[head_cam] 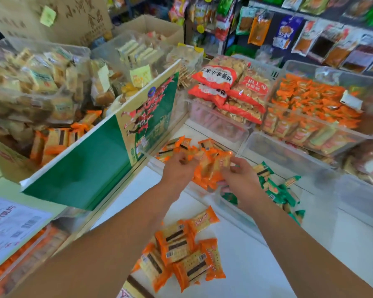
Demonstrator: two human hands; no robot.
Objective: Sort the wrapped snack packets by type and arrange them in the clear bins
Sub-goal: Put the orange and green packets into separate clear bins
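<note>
1. We hold the bunch (211, 168) of orange packets in both hands, over the middle of the counter (246, 265).
2. The left hand (178, 171) grips the left side of the bunch, with its fingers curled onto the wrappers.
3. The right hand (240, 179) grips the right side, with thumb and fingers clamped on a packet. Motion blur hides finer finger detail.
4. The far packets (177, 145), also orange, lie just beyond the bunch toward the counter's far edge. We cannot tell whether they lie in a bin.
5. A clear bin (226, 208) sits just right of the bunch, partly under the right hand. It holds green packets (276, 190).
6. A pile (181, 257) of orange packets lies on the counter near its near edge, well apart from both hands.
7. A green carton flap (91, 164) stands tilted along the counter's left edge.
8. Past the far right corner, a full bin (332, 138) holds orange packets in rows. Red bags (222, 82) of biscuits are stacked just left of it.
</note>
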